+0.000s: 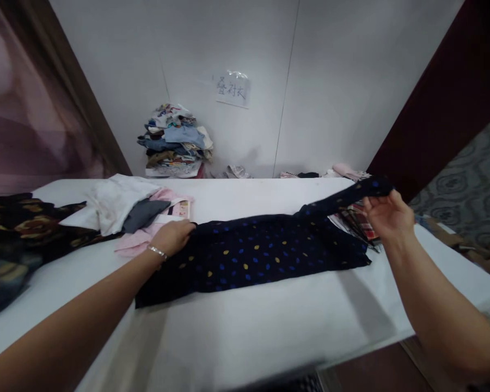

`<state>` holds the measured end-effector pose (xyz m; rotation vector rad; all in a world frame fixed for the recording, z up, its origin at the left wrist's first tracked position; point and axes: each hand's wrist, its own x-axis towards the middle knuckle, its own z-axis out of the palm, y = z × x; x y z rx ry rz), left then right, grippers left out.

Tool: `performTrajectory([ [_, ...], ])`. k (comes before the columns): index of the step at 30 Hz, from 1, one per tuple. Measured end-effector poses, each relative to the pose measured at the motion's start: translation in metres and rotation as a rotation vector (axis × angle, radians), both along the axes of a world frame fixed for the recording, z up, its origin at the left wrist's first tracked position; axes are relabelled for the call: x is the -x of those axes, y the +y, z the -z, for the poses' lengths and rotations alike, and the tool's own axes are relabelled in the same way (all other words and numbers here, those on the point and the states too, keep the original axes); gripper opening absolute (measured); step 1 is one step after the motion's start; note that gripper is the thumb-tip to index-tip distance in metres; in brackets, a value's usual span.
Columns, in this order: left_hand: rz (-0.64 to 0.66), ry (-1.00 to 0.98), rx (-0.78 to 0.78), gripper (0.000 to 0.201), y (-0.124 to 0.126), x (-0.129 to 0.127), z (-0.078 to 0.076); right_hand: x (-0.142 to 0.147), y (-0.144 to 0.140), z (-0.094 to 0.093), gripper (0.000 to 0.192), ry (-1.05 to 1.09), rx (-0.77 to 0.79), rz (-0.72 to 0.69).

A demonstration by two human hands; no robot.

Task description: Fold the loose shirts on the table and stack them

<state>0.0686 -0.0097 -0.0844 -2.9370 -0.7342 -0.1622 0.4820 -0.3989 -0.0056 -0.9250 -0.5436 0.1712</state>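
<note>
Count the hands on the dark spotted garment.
2: the left hand, a bracelet at its wrist, is at the upper left edge of the dark spotted garment; the right hand holds up its narrow strip at the right. Neither is hidden.

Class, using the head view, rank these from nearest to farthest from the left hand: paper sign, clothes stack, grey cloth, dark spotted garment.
1. Dark spotted garment: touching the left hand.
2. Grey cloth: just left of the hand.
3. Clothes stack: farther back, by the wall.
4. Paper sign: on the wall, above and right of the stack.
</note>
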Motion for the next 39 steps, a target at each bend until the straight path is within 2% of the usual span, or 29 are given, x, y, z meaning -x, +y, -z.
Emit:
performTrajectory([
  [3,0.117,0.095,0.039,0.025,-0.025,0.02,0.016,0.013,-0.044,0.04,0.017,0.044,0.163,0.075],
  [6,0.061,0.082,0.044,0.028,-0.035,0.029,0.026,0.019,-0.071,0.077,0.017,0.127,0.25,0.123],
  [8,0.011,0.065,0.05,0.029,-0.034,0.029,0.027,0.017,-0.08,0.092,0.019,0.148,0.265,0.135],
  [10,0.0,0.068,0.076,0.031,-0.034,0.028,0.025,0.013,-0.083,0.097,0.022,0.134,0.282,0.131],
  [13,0.006,0.093,0.106,0.034,-0.038,0.029,0.021,0.007,-0.075,0.081,0.021,0.093,0.267,0.13],
  [16,0.02,0.11,0.106,0.03,-0.046,0.032,0.018,0.015,-0.042,0.043,0.02,0.051,0.147,0.071],
  [19,0.0,0.058,0.173,0.036,-0.054,0.031,0.013,0.05,0.01,-0.004,0.019,-0.032,0.065,-0.141],
  [21,-0.003,-0.067,0.249,0.042,-0.06,0.025,0.007,0.082,0.046,-0.029,0.017,-0.146,0.182,-0.347],
  [23,-0.022,-0.254,0.395,0.043,-0.069,0.016,0.001,0.107,0.075,-0.045,0.022,-0.268,0.305,-0.537],
  [25,-0.091,-0.464,0.677,0.047,-0.079,0.005,-0.002,0.116,0.094,-0.048,0.027,-0.329,0.34,-0.573],
  [26,-0.141,-0.559,0.853,0.052,-0.083,-0.001,-0.002,0.113,0.1,-0.045,0.028,-0.329,0.346,-0.537],
  [28,-0.249,-0.673,1.172,0.059,-0.092,-0.009,0.003,0.094,0.104,-0.028,0.026,-0.288,0.403,-0.398],
  [30,-0.317,-0.669,1.317,0.063,-0.097,-0.013,0.011,0.066,0.102,-0.002,0.021,-0.248,0.575,-0.247],
  [32,-0.313,-0.589,1.271,0.066,-0.1,-0.014,0.018,0.039,0.098,0.026,0.018,-0.284,0.851,-0.108],
  [35,-0.237,-0.453,1.021,0.07,-0.103,-0.018,0.024,0.012,0.096,0.06,0.03,-0.435,1.199,0.008],
  [39,-0.076,-0.399,0.622,0.058,-0.107,-0.031,0.02,-0.001,0.113,0.082,0.05,-0.57,1.338,-0.048],
])
